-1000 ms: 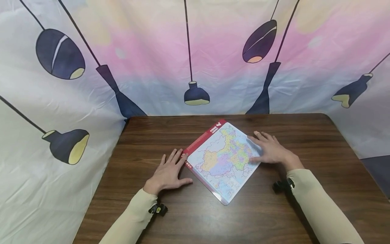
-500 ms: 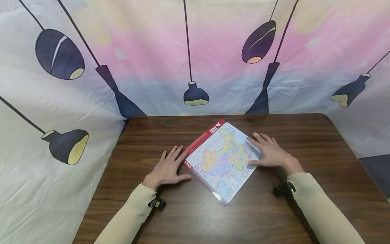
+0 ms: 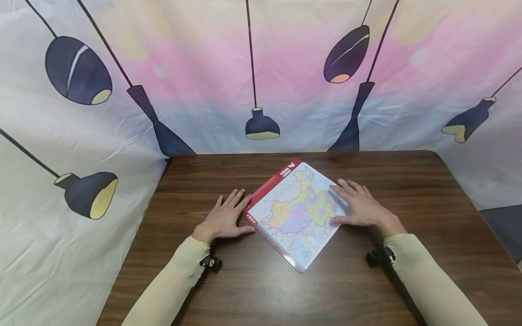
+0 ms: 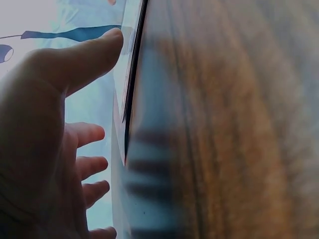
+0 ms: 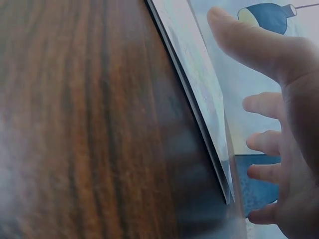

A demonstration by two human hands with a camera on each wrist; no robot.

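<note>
We see a printed backdrop (image 3: 122,68) of hanging lamps behind a dark wooden tabletop (image 3: 326,280), and near its middle a map puzzle board (image 3: 295,213) with a red border lies flat and turned at an angle. Our left hand (image 3: 224,220) lies flat on the tabletop, fingertips and thumb at the board's red edge. Our right hand (image 3: 359,206) rests flat on the board's right side, so neither grip is closed on anything.

Dark wood-grain table (image 3: 408,190); pastel fabric backdrop (image 3: 204,81) printed with dark pendant lamps (image 3: 262,127).
</note>
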